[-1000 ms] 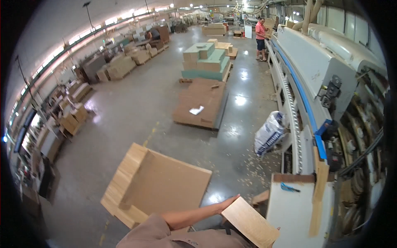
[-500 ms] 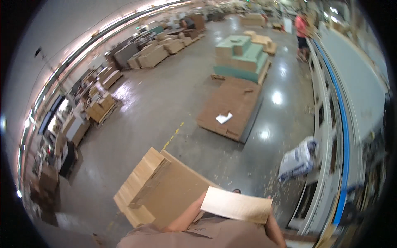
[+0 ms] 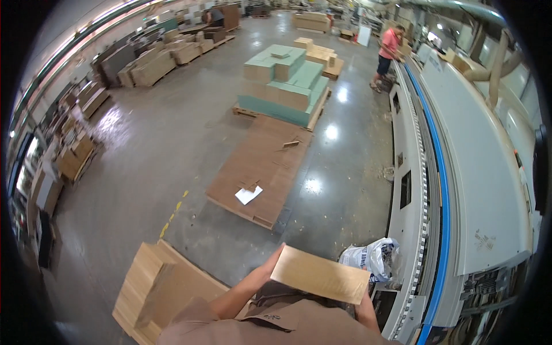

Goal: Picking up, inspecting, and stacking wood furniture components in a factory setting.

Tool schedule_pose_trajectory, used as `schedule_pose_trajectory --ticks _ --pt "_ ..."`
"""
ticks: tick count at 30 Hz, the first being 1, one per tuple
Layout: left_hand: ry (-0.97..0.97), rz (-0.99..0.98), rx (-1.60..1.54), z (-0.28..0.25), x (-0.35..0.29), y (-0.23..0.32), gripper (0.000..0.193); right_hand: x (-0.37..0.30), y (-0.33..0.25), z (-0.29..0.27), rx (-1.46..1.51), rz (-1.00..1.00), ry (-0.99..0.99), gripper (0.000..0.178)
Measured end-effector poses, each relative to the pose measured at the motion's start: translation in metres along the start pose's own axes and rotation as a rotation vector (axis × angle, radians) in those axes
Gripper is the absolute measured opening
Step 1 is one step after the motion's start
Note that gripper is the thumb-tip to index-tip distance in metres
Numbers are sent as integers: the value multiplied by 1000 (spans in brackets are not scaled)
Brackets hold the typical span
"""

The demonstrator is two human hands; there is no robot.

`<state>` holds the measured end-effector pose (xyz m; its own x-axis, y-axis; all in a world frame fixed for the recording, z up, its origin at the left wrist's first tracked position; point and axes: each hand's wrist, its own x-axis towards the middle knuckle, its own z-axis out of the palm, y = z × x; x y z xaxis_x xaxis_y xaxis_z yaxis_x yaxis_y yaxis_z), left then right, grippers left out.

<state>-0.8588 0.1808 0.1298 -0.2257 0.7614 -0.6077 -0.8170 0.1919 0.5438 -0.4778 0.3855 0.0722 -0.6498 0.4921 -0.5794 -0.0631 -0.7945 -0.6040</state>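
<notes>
A light wooden board point(image 3: 319, 275), short and rectangular, is held out in front of my body between both hands. My left hand point(image 3: 272, 265) grips its left end, with the fingers mostly hidden at the edge. At the opposite end my right hand point(image 3: 364, 307) closes on the right edge, its fingers largely covered by the board. Down to the left, a stack of light wooden boards point(image 3: 141, 279) stands on a larger brown panel point(image 3: 192, 280). Just beyond my right hand sits a white plastic sack point(image 3: 368, 259), open at its top.
A long machine with a blue strip point(image 3: 441, 213) runs along my right. Ahead lies a low brown panel stack point(image 3: 253, 167) with white paper point(image 3: 248, 195) on it, and behind it a green-topped stack point(image 3: 282, 86). A person in a pink top point(image 3: 389, 52) stands by the machine's far end.
My view has turned to the right, so the floor stacks appear farther left and more of the machine shows. The board stays in both hands, its top face tilted slightly differently.
</notes>
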Motion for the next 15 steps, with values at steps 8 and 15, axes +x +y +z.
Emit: schedule_pose_trajectory --ticks 8,15 --pt "-95 -53 141 35 224 140 70 215 -128 92 161 -13 188 75" --pt "-118 -80 -194 4 388 236 57 372 -272 137 164 154 145 82"
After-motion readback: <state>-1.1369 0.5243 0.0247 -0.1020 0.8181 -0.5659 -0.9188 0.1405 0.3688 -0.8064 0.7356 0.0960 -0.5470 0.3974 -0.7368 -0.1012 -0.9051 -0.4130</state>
